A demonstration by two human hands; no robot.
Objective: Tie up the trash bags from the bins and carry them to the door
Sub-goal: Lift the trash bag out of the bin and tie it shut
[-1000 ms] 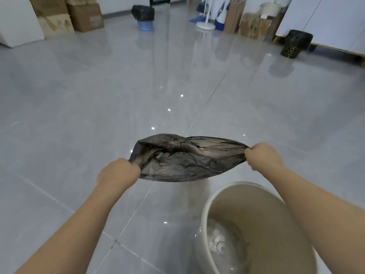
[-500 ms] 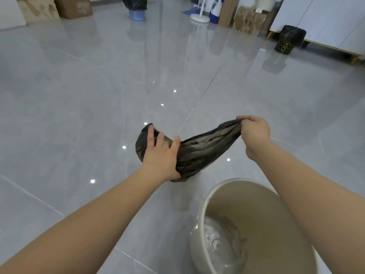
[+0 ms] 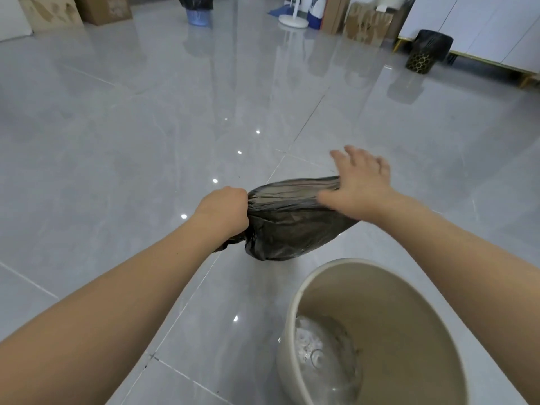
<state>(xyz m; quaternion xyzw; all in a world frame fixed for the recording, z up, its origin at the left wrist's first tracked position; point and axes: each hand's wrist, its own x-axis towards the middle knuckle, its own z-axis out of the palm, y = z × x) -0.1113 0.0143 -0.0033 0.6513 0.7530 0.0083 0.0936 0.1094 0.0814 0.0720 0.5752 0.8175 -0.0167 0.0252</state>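
Left hand (image 3: pixel 223 210) fist clamped on black trash bag (image 3: pixel 292 226); right hand (image 3: pixel 361 182) fingers spread, resting on bag. Beige bin (image 3: pixel 377 276) below. No readable writing.

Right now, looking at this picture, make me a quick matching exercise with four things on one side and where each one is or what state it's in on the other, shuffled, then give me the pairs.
Things
1. left hand
2. right hand
3. beige bin
4. blue basket bin

States
A. far across the floor, lined with a black bag
B. fingers spread, resting on top of the dark trash bag
C. fist gripping the bunched end of the bag
D. near, bottom right, unlined

Pairs: 1-C, 2-B, 3-D, 4-A
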